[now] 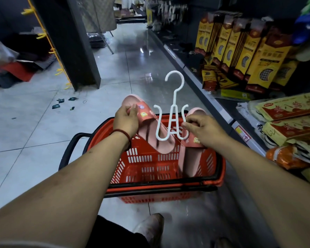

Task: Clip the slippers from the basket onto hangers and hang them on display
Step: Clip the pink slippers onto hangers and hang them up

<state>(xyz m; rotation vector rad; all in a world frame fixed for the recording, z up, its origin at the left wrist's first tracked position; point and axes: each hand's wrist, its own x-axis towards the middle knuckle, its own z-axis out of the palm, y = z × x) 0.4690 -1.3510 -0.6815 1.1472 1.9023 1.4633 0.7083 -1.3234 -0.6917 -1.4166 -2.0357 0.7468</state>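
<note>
A white plastic hanger [174,111] stands upright between my hands, hook at the top, above a red basket [150,169] on the floor. My left hand [125,120] grips the strap of a pink slipper [145,113] with small cartoon charms, at the hanger's left arm. My right hand [202,128] pinches the hanger's right arm together with the second pink slipper [195,142], whose sole hangs down into the basket. A thin thread runs between the two slippers.
A low shelf [240,122] runs along the right, stacked with yellow boxes [240,51] and flat packets [290,122]. A dark pillar [70,42] stands at the left. Small black scraps [61,103] lie on the tiled floor. My shoe [150,228] is below the basket.
</note>
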